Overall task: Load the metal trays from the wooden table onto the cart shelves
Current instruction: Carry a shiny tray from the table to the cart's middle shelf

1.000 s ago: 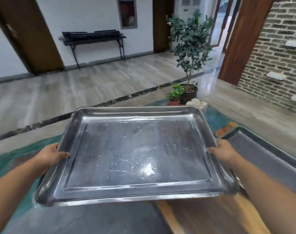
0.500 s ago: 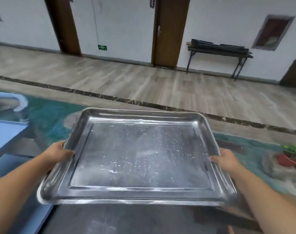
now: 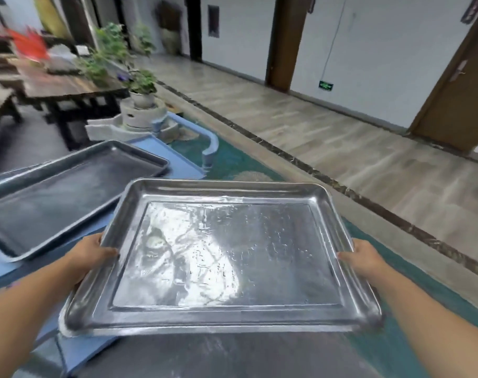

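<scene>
I hold a shiny rectangular metal tray (image 3: 221, 317) level in front of me, its base scratched and reflective. My left hand (image 3: 89, 249) grips its left rim and my right hand (image 3: 364, 259) grips its right rim. To the left stands the blue cart (image 3: 175, 159), its top shelf partly under the held tray's left corner. A second metal tray (image 3: 69, 186) lies flat on that shelf. The cart's lower shelves are hidden.
A dark wooden table (image 3: 63, 88) with potted plants (image 3: 115, 55) stands behind the cart at the upper left. A stone mill with a plant (image 3: 142, 110) sits beside it. Teal carpet (image 3: 232, 162) and wood-look floor (image 3: 341, 132) stretch right toward brown doors (image 3: 456, 88).
My view has swung left while both hands kept hold of the tray. The blue cart with a tray on it has come into view at the left.
</scene>
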Demonstrator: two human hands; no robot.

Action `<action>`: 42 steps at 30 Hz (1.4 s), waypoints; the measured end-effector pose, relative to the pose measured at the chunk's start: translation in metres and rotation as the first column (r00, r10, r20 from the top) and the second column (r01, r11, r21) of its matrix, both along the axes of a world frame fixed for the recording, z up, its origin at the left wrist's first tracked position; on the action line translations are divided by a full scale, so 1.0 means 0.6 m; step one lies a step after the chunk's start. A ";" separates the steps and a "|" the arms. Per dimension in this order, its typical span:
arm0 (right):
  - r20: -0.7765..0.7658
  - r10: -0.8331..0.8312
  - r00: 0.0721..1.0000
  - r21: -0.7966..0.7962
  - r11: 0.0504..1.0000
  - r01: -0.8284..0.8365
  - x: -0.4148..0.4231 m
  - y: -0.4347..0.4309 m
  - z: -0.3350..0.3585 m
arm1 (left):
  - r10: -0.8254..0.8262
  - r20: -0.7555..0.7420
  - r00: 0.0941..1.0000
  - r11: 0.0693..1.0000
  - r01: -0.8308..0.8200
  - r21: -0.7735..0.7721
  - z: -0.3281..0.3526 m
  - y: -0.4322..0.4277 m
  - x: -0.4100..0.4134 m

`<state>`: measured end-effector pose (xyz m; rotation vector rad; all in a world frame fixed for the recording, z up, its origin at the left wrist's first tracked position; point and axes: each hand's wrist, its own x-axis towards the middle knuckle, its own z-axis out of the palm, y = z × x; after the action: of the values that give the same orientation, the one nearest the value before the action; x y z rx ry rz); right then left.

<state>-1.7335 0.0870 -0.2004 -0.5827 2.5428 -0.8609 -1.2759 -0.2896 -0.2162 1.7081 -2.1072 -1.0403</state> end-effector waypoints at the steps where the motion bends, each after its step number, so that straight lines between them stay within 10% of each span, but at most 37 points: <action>1: 0.009 0.041 0.999 0.004 0.999 -0.041 -0.004 -0.035 -0.003 | 0.043 0.004 0.999 0.999 -0.043 0.004 -0.002 0.000 0.022; 19: 0.097 0.651 0.752 0.002 0.756 -0.655 -0.025 -0.450 -0.068 | 0.653 0.067 0.755 0.750 -0.656 0.081 -0.046 0.200 0.219; 29: 0.159 0.695 0.701 -0.024 0.713 -0.701 -0.014 -0.498 -0.133 | 0.725 0.059 0.686 0.683 -0.728 0.065 -0.081 0.253 0.223; 39: 0.239 0.638 0.732 0.111 0.731 -0.673 -0.015 -0.455 -0.246 | 0.551 0.358 0.753 0.787 -0.612 0.077 -0.164 0.256 0.241; 42: 0.259 0.603 0.754 0.195 0.732 -0.652 -0.014 -0.435 -0.273 | 0.631 0.229 0.741 0.710 -0.671 0.213 -0.206 0.261 0.229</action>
<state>-1.7422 -0.1742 -0.3642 -1.1297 2.0162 -0.2825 -1.1383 -0.1331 -0.3396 2.4650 -1.2280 -1.0285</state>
